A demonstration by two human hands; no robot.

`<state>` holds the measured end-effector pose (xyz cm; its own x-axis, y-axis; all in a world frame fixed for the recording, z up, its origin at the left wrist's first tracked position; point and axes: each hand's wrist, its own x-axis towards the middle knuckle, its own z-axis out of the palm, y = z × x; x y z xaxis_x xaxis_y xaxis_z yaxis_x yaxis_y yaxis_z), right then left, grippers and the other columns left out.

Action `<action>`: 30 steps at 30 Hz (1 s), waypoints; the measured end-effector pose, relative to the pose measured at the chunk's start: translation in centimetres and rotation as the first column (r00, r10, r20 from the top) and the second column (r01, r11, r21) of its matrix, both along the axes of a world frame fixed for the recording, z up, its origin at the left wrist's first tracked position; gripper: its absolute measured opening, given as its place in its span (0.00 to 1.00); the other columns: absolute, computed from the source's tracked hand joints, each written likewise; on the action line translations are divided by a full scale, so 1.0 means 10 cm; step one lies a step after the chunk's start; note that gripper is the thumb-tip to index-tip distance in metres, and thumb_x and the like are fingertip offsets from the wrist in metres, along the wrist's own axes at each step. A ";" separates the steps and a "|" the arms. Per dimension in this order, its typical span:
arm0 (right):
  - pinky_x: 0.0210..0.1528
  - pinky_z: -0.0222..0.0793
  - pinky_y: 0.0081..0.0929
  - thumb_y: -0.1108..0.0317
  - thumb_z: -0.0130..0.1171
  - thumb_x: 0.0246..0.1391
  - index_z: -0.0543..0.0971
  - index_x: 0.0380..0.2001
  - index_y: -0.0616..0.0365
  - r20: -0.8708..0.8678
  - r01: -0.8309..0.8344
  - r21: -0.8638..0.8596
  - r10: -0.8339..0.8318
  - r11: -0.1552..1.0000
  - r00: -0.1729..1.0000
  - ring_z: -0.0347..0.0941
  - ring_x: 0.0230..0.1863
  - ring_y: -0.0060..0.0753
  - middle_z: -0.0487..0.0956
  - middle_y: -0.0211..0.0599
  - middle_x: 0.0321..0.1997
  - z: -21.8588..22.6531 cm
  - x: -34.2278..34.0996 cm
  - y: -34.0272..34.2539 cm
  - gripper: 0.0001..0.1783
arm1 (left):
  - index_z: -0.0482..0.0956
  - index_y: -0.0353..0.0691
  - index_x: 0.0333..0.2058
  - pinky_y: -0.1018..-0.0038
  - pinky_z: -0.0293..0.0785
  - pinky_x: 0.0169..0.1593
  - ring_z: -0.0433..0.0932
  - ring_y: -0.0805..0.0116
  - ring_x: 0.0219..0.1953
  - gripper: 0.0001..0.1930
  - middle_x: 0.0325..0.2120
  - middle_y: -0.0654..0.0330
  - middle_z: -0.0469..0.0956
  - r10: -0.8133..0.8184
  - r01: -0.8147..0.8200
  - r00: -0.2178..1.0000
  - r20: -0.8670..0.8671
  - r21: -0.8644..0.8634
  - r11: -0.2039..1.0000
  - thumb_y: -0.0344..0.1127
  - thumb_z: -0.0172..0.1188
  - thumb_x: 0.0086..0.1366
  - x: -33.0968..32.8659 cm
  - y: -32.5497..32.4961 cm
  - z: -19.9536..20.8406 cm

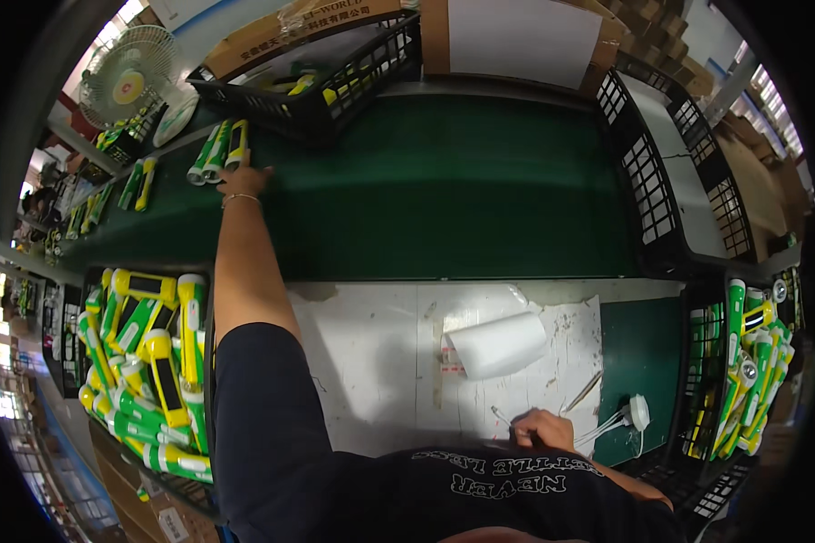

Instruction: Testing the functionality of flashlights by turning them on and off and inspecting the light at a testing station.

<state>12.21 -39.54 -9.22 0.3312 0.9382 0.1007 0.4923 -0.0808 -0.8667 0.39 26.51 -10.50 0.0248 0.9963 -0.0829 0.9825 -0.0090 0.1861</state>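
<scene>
My left hand (244, 181) reaches far out over the green work surface, fingers spread at the near ends of several green, white and yellow flashlights (213, 154) lying side by side. It touches or nearly touches them; the fingertips are partly hidden. Close to my body, my right hand (545, 428) is closed on a white charging cable, whose plug end (501, 414) sticks out to the left of the fingers. White cables run on from that hand toward a round white charger (638, 413). A curled white sheet (498, 346) lies beyond my right hand on the pale board.
Black crates of flashlights stand at left (145, 362) and right (756, 371). Another black crate (335, 100) sits at the back, beside cardboard boxes. A crate with a pale sheet (688, 163) is at far right. A pen-like tool (584, 392) lies near the cables. A fan (131, 77) stands far left.
</scene>
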 end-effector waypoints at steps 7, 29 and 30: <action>0.26 0.66 0.15 0.81 0.57 0.37 0.75 0.27 0.59 0.007 0.050 0.033 -0.051 0.998 0.999 0.72 0.23 0.25 0.74 0.31 0.22 -0.06 -0.03 0.06 0.09 | 0.73 0.49 0.49 0.59 0.60 0.58 0.63 0.39 0.53 0.24 0.56 0.32 0.51 -0.253 0.045 0.920 0.300 0.560 0.827 0.40 0.65 0.51 0.13 -0.07 -0.46; 0.33 0.68 0.17 0.68 0.66 0.42 0.64 0.55 0.64 -0.336 0.070 -0.057 -0.085 0.996 0.938 0.71 0.31 0.16 0.78 0.37 0.40 0.39 -0.18 -0.06 0.36 | 0.64 0.40 0.53 0.77 0.71 0.41 0.70 0.74 0.37 0.28 0.37 0.61 0.72 0.596 0.653 -0.196 0.779 -0.349 0.672 0.34 0.65 0.56 0.36 -5.03 0.65; 0.34 0.68 0.17 0.67 0.65 0.44 0.65 0.53 0.65 -0.422 0.052 -0.035 -0.062 0.998 0.905 0.70 0.32 0.16 0.78 0.38 0.39 0.35 -0.23 -0.07 0.34 | 0.64 0.40 0.54 0.77 0.70 0.41 0.70 0.74 0.38 0.28 0.37 0.61 0.72 0.589 0.658 -0.204 0.782 -0.336 0.674 0.34 0.64 0.56 0.39 -5.12 0.61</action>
